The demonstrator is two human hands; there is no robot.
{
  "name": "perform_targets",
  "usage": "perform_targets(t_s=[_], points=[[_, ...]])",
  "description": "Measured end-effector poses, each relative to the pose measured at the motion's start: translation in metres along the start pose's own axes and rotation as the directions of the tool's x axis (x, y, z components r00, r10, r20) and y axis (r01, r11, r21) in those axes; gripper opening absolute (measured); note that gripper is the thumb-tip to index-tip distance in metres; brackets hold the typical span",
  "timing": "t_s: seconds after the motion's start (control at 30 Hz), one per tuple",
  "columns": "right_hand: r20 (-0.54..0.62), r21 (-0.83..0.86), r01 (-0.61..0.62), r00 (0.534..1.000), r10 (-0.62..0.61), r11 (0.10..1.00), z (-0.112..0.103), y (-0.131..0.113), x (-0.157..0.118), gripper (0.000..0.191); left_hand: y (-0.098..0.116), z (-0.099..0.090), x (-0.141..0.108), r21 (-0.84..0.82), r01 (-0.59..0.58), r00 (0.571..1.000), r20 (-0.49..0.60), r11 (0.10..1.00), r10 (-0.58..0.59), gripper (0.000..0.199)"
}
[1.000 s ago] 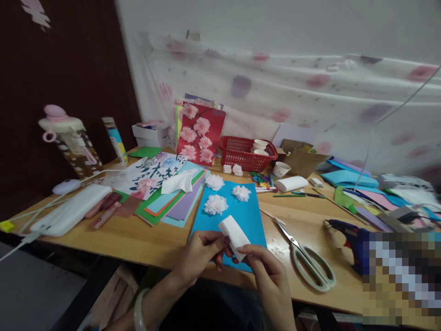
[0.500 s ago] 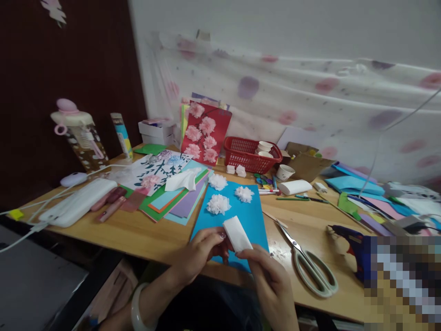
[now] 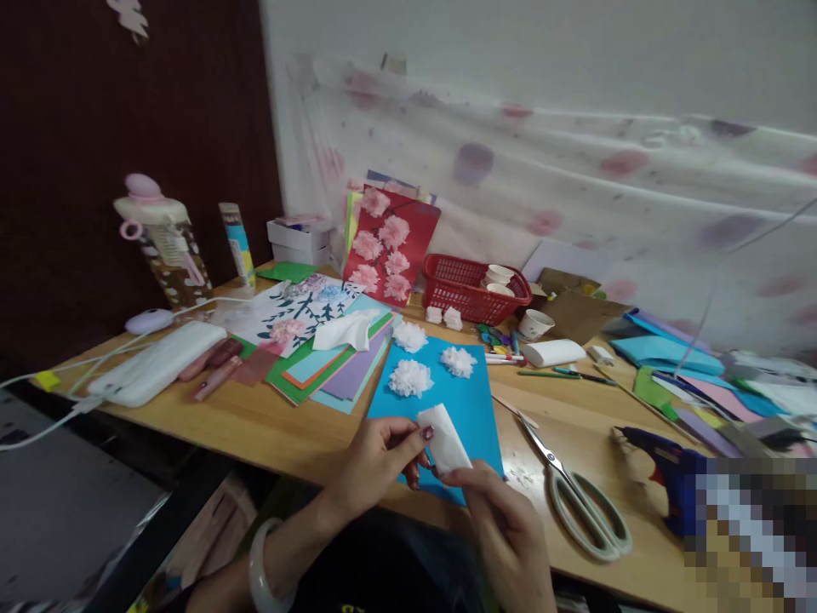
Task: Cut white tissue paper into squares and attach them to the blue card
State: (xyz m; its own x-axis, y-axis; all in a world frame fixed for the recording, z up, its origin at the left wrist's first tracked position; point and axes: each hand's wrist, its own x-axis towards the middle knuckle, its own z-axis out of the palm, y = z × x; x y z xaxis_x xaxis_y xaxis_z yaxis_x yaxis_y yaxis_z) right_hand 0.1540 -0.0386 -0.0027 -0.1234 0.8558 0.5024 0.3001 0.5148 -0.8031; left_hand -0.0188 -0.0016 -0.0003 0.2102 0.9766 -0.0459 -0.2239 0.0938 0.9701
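1. The worktop (image 3: pixel 274 426) carries everything below.
2. A blue sheet (image 3: pixel 476 417) lies flat on it, partly beneath the hands.
3. Scissors (image 3: pixel 551 460) rest right of the sheet, blades slightly apart.
4. Left hand (image 3: pixel 376 460): fingers clamped on the folded white paper's left edge.
5. Right hand (image 3: pixel 507 524): fingers pinching its near end.
6. Folded white paper (image 3: pixel 445 438): held above the sheet.
7. Three fluffy white flowers (image 3: pixel 410 378) sit toward the sheet's far end.

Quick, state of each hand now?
Left hand: closed on folded white paper.
Right hand: closed on the same paper's lower end.
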Motion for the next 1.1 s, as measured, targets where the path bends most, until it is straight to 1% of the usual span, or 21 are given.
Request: perform_targets(t_s=[0.13, 0.2, 0.37, 0.53, 0.6, 0.7, 0.77, 0.83, 0.9, 0.97, 1.03, 1.1], points=[[0.023, 0.033, -0.047, 0.999, 0.047, 0.998, -0.004, 0.004, -0.004, 0.025, 0.000, -0.001, 0.001, -0.025, -0.007, 1.000, 0.005, 1.000, 0.007, 0.051], [0.032, 0.092, -0.096, 0.995, 0.093, 0.991, -0.005, 0.006, -0.005, 0.024, -0.001, -0.001, 0.002, -0.057, 0.008, 1.000, 0.023, 0.998, -0.006, 0.051], [0.062, 0.340, -0.237, 0.971, 0.230, 0.910, -0.004, 0.009, -0.006, 0.017, 0.000, -0.002, 0.002, -0.123, 0.060, 0.997, 0.060, 0.991, -0.053, 0.056], [0.038, 0.404, -0.289, 0.953, 0.300, 0.868, -0.001, 0.007, -0.008, 0.012, 0.004, -0.003, -0.001, -0.116, 0.025, 0.998, 0.053, 0.993, -0.019, 0.056], [0.063, 0.495, -0.325, 0.939, 0.339, 0.806, 0.002, 0.005, -0.008, 0.009, 0.004, -0.003, -0.002, -0.117, 0.022, 0.998, 0.059, 0.993, -0.015, 0.058], [0.111, 0.655, -0.376, 0.906, 0.408, 0.656, 0.009, 0.000, -0.008, 0.007, 0.000, -0.002, -0.002, -0.137, 0.047, 0.993, 0.118, 0.989, -0.031, 0.062], [0.130, 0.726, -0.387, 0.889, 0.439, 0.569, 0.014, -0.001, -0.007, 0.009, -0.004, -0.002, -0.002, -0.165, 0.064, 0.987, 0.159, 0.984, -0.038, 0.065], [0.149, 0.760, -0.388, 0.885, 0.442, 0.521, 0.018, 0.000, -0.008, 0.009, -0.006, -0.002, -0.001, -0.179, 0.067, 0.984, 0.176, 0.981, -0.035, 0.064], [0.166, 0.770, -0.388, 0.888, 0.429, 0.506, 0.021, 0.003, -0.009, 0.008, -0.005, -0.002, -0.001, -0.172, 0.061, 0.985, 0.171, 0.983, -0.031, 0.064], [0.168, 0.765, -0.383, 0.895, 0.414, 0.518, 0.022, 0.006, -0.011, 0.009, -0.003, -0.002, -0.001, -0.155, 0.054, 0.987, 0.158, 0.986, -0.029, 0.063], [0.142, 0.733, -0.371, 0.903, 0.405, 0.570, 0.021, 0.008, -0.013, 0.009, 0.000, -0.001, -0.003, -0.149, 0.045, 0.990, 0.141, 0.988, -0.024, 0.063], [0.101, 0.677, -0.352, 0.915, 0.391, 0.646, 0.021, 0.009, -0.014, 0.010, 0.001, 0.000, -0.004, -0.143, 0.033, 0.992, 0.126, 0.989, -0.015, 0.062]])
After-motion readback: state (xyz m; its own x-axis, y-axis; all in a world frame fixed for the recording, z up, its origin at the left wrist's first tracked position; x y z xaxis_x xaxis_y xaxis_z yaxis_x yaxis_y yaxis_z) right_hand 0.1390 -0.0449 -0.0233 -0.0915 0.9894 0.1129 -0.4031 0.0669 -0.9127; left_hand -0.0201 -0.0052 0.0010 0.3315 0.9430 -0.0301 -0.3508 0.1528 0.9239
